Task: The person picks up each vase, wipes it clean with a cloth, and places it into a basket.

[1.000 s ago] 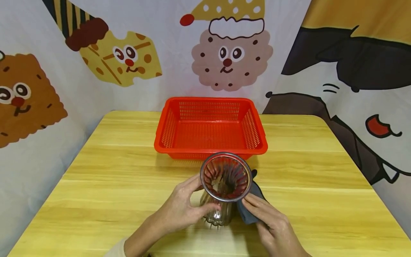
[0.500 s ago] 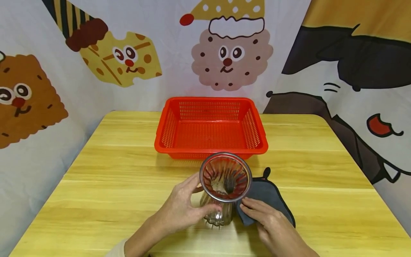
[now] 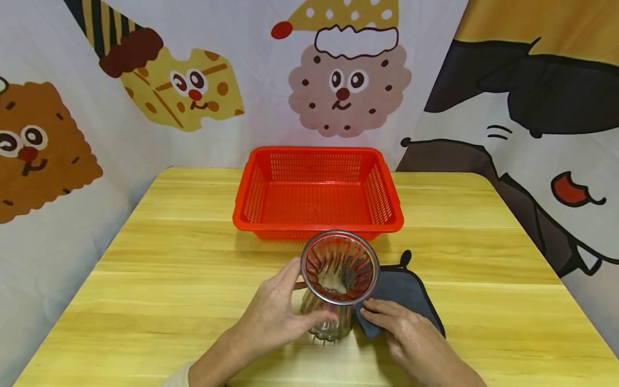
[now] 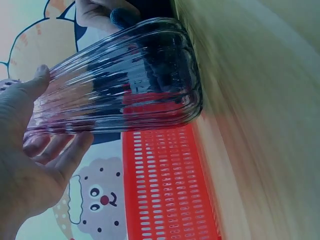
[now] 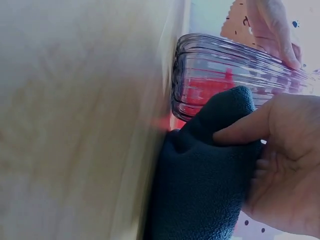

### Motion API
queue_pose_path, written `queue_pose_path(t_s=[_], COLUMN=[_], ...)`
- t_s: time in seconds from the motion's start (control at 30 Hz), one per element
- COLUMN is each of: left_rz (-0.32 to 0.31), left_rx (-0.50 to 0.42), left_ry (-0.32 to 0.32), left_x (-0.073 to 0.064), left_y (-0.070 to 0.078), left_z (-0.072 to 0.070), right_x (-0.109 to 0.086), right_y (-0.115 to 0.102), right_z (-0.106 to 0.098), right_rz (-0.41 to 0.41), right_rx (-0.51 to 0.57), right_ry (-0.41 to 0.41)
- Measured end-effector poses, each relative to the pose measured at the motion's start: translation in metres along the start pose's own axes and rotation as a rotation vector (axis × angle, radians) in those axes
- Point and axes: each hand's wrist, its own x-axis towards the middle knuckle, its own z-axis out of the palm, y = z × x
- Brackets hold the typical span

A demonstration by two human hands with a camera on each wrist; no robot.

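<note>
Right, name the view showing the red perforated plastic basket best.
Head: the basket shows almost whole, inside included. Left wrist crops one end; right wrist gives only red glimpses, mostly through the ribbed clear glass vase.

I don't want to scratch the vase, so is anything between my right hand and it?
Yes: the cloth pinched in your right hand lies between that hand and the vase. Whether cloth and vase touch, I can't tell.
</note>
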Motion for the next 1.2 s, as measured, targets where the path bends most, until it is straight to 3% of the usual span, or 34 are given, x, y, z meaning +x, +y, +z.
queue_pose_path(t_s=[0.17,0.3,0.43,0.6,0.67,0.73,0.9,1.07,1.2], left_rz=[-0.012,-0.039,-0.104,-0.135,-0.133,-0.132,-0.085,-0.001,0.008], left_rx=[0.052,0.085,-0.020,-0.135,-0.141,-0.134,-0.143,-0.155,-0.154], left_ry=[0.020,0.025,-0.042,-0.131,-0.154,-0.163,-0.136,-0.093,-0.078], left_x=[0.001,-0.002,-0.003,-0.002,-0.003,-0.002,0.000,0.003,0.003], left_y=[0.001,0.001,0.002,0.002,0.001,0.000,-0.003,-0.004,-0.005], left_z=[0.003,0.004,0.002,-0.003,-0.004,-0.004,-0.004,-0.004,-0.005], right_x=[0.001,0.001,-0.001,0.003,0.005,0.005,0.006,0.009,0.011], right_y=[0.001,-0.007,-0.025,-0.047,-0.055,-0.061,-0.070,-0.071,-0.072], right_z=[-0.004,-0.013,-0.025,-0.035,-0.035,-0.032,-0.020,-0.011,-0.007], right_rz=[0.061,0.236,0.435,0.513,0.512,0.512,0.466,0.291,0.211], right_rx=[0.128,0.318,0.534,0.852,0.937,0.955,0.887,0.880,0.852], right_ry=[0.101,0.248,0.431,0.659,0.730,0.781,0.850,0.875,0.849])
